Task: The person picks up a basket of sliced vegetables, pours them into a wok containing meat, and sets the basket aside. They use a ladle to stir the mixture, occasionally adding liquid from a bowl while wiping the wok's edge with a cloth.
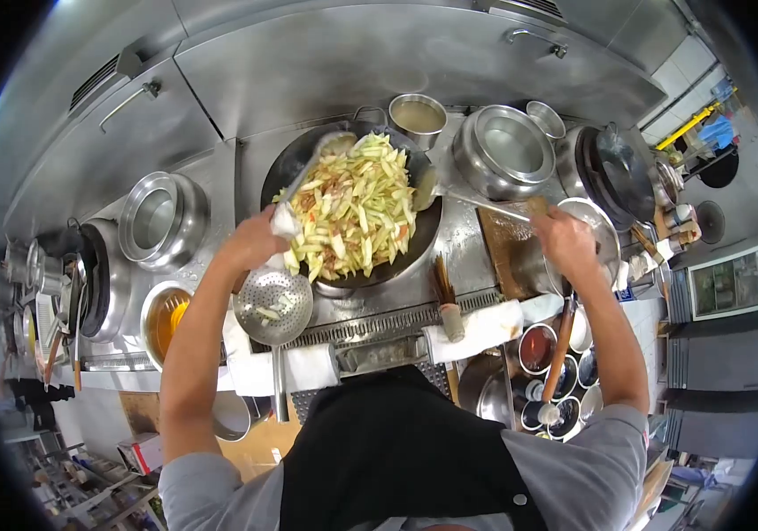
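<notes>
A big dark wok [432,232] on the range is heaped with pale green and yellow cut vegetables [352,208] and brownish bits. My left hand [255,241] is closed around the handle of a metal ladle [336,143], whose head rests at the wok's far left rim. White cloth [286,221] shows at that grip. From the right, my right hand [566,239] grips a long-handled metal spatula [426,188]; its head meets the right side of the food. A perforated skimmer [274,307] with a few pale pieces in it lies below my left hand.
Steel pots [507,155] and a small pot of liquid [418,117] stand behind and right of the wok. A bowl of orange liquid [159,323] sits left. A bamboo brush [448,301], white towels [476,332] and several sauce containers [538,348] line the front.
</notes>
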`<action>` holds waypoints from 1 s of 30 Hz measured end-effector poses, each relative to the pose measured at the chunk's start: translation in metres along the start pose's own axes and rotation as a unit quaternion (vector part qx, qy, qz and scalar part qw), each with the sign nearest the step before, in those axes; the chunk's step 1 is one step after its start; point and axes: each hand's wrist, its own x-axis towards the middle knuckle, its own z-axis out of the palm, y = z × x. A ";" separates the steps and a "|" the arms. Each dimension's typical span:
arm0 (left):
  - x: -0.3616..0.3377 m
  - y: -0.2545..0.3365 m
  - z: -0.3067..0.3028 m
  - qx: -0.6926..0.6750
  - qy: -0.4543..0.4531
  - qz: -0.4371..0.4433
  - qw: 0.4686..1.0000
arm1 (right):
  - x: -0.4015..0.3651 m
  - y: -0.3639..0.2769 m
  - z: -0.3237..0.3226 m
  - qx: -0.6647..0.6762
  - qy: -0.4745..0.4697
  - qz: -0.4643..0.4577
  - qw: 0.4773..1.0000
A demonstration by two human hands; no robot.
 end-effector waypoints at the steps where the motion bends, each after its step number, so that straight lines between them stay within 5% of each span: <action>1: 0.009 -0.001 0.006 -0.065 -0.043 -0.015 0.997 | 0.013 0.009 0.025 0.037 0.008 -0.016 0.999; 6: 0.016 -0.006 0.028 -0.161 -0.072 -0.015 0.984 | 0.065 -0.005 0.137 0.137 0.024 -0.057 0.989; 10: -0.005 -0.005 0.028 -0.309 -0.090 -0.048 0.946 | 0.079 -0.036 0.150 0.170 0.020 -0.028 0.985; 13: -0.021 -0.009 0.025 -0.327 -0.101 -0.074 0.937 | 0.077 -0.039 0.120 0.156 0.019 -0.031 0.987; 18: -0.060 -0.034 0.013 -0.348 -0.082 0.006 0.934 | 0.057 -0.058 0.039 0.114 0.030 -0.030 0.993; 30: -0.149 -0.063 -0.017 -0.199 -0.017 0.100 0.975 | -0.026 -0.126 -0.072 0.054 0.104 0.001 0.993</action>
